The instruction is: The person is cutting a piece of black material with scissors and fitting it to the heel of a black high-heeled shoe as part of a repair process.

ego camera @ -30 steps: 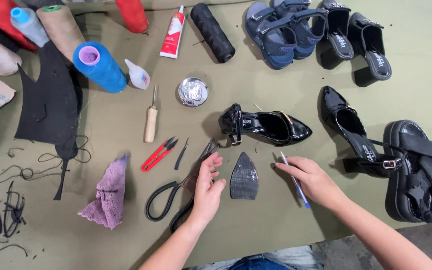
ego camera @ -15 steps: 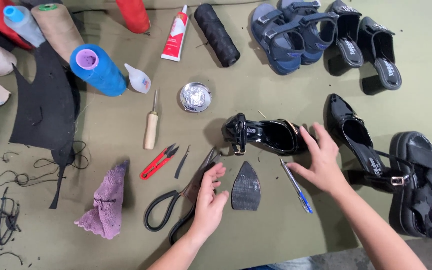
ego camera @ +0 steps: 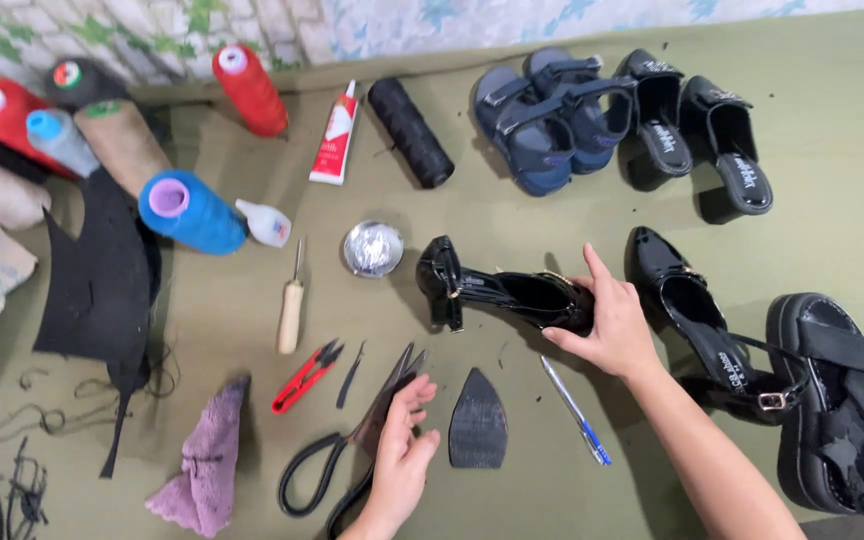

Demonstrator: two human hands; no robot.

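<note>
Left of the glossy black patent high-heeled shoe [ego camera: 512,292]: wooden-handled awl [ego camera: 291,305], red-handled thread snips [ego camera: 305,376]. Below-left of it: left hand [ego camera: 402,452], fingers loosely spread, resting on large black-handled shears [ego camera: 352,450], beside a flat black pointed rubber sole piece [ego camera: 478,420]. On its toe end: right hand [ego camera: 604,320], clamped around it. Below that: blue pen [ego camera: 575,410].

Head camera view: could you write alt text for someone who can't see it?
A person's right hand grips a glossy black high-heeled shoe on an olive work surface, while the left hand rests on large black scissors beside a dark sole piece. Thread spools, sandals and small tools surround them.
</note>
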